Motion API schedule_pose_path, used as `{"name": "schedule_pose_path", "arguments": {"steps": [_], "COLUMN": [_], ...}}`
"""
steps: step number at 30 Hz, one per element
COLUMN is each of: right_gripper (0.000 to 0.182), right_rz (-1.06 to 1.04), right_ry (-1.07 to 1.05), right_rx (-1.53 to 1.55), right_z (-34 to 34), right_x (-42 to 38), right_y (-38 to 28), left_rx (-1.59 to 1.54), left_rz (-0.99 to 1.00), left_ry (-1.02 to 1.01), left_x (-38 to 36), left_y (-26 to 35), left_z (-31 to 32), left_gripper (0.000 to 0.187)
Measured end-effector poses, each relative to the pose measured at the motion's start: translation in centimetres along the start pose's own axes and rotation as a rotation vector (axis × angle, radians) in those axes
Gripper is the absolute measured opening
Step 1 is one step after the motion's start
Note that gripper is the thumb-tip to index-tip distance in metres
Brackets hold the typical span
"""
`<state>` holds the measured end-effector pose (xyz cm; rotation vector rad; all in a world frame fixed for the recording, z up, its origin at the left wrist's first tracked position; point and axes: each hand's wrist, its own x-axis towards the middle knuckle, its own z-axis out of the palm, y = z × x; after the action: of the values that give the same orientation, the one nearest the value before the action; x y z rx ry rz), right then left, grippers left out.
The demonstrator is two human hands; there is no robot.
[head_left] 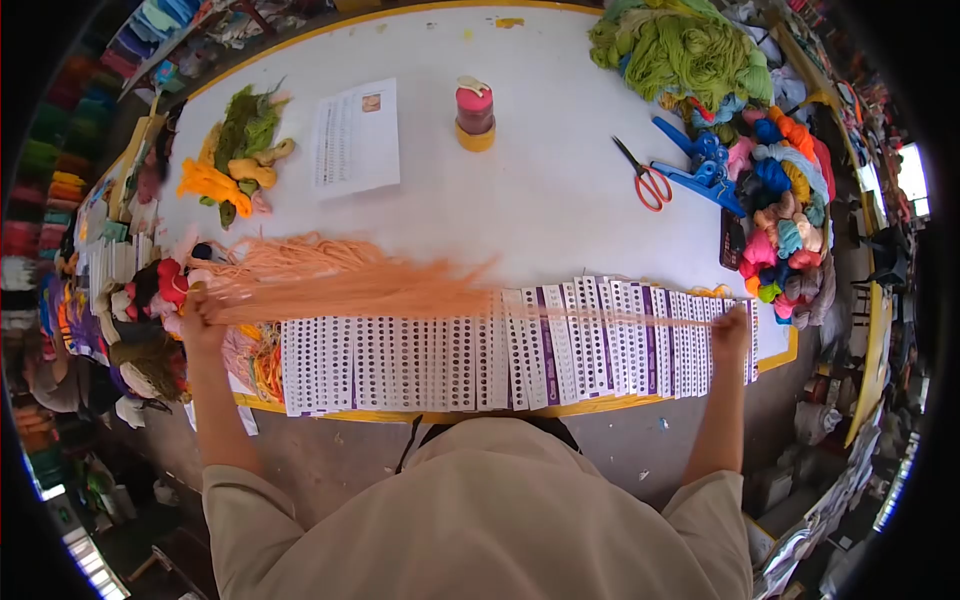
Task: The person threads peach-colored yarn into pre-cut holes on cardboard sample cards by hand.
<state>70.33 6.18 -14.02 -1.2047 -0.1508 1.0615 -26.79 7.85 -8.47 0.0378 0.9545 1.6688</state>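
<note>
My left hand [203, 312] is closed around a hank of peach yarn [350, 290], which streams rightward from it and is blurred by motion. At the far right, my right hand [730, 328] is closed on the ends of a few thin strands that stretch across from the hank. Beneath the strands lies a long overlapping row of white cards with rows of holes [430, 365], some with purple strips. More loose peach yarn [300, 250] rests on the table just beyond my left hand.
On the white table [540, 200] are a printed sheet [350, 150], a pink-and-yellow cylinder [475, 115], scissors [645, 178], a blue tool [705, 165] and a dark phone-like device [732, 240]. Green yarn [685, 50] and colourful skeins [785, 200] pile at right; orange-green skeins [240, 160] lie left.
</note>
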Motion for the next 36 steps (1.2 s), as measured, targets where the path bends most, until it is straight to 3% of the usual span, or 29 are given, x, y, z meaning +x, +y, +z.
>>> {"name": "schedule_pose_path", "arguments": {"steps": [1,2,3,4,5,6,8,11,12,14,17,19,20,22,26,28,31,36], "right_gripper": [0.006,0.004,0.013,0.01,0.009,0.015,0.028,0.024,0.022,0.017,0.016,0.016,0.016,0.016,0.017,0.018,0.016,0.017], "right_rz": [-0.115,-0.264,-0.294,-0.348,-0.398,-0.471,-0.365,-0.047,-0.067,0.066,0.013,0.017,0.028,0.047,0.132,0.143,0.237,0.384], "right_ry": [0.176,0.05,0.611,0.634,0.656,0.41,0.034,-0.411,-0.597,-0.772,-0.875,-0.972,-0.989,-1.008,-1.056,-1.049,-1.01,-1.0], "right_rx": [-0.077,-0.515,-0.178,-0.263,-0.353,-0.573,-1.166,-1.291,-0.977,-1.258,-1.281,-1.345,-1.392,-1.41,-1.428,-1.42,-1.339,-1.201], "right_z": [-1.7,-7.9,-4.6,-3.3,-1.9,-0.3,-1.2,9.6,12.1,19.4,22.1,22.9,22.8,22.5,22.8,22.8,23.2,22.9], "right_x": [0.9,3.5,2.3,1.6,0.8,0.4,2.3,-2.6,-4.6,-8.7,-9.5,-9.3,-9.1,-8.9,-8.5,-8.4,-8.3,-7.8], "right_y": [-2.8,-5.8,-7.2,-7.7,-7.1,-4.7,2.8,15.3,19.3,21.5,26.9,28.3,28.3,28.6,27.9,28.2,28.1,28.5], "left_rx": [0.004,-0.003,-0.01,-0.008,0.099,0.115,0.198,0.322,0.338,0.735,0.982,1.349,1.35,1.378,1.304,1.114,0.978,1.074], "left_rz": [0.037,0.128,0.219,0.157,0.189,0.015,-0.331,-0.66,-0.848,-0.669,-0.71,-0.617,-0.622,-0.464,-0.428,-0.564,-0.617,-0.673], "left_ry": [0.037,0.061,0.084,0.025,0.115,0.03,-0.163,0.059,-0.049,0.05,0.104,0.001,0.007,-0.192,-0.111,0.006,-0.017,-0.152], "left_x": [1.3,0.5,-0.5,-4.5,-5.1,-5.0,-4.7,-5.5,-5.7,-5.6,-5.0,-4.7,-4.7,-5.0,-5.9,-5.9,-5.9,-4.9], "left_y": [2.1,2.2,2.8,-0.9,-4.3,-7.9,-15.3,-29.3,-32.0,-38.6,-43.8,-45.5,-45.7,-46.0,-45.8,-45.7,-45.0,-45.1], "left_z": [-3.3,-2.9,-1.5,5.5,7.0,7.0,7.1,10.7,12.3,14.7,15.8,15.8,15.6,14.8,14.6,14.7,15.9,15.4], "left_gripper": [0.024,0.026,0.028,0.03,0.03,0.025,0.02,0.019,0.019,0.016,0.013,0.014,0.014,0.015,0.014,0.013,0.013,0.012]}}
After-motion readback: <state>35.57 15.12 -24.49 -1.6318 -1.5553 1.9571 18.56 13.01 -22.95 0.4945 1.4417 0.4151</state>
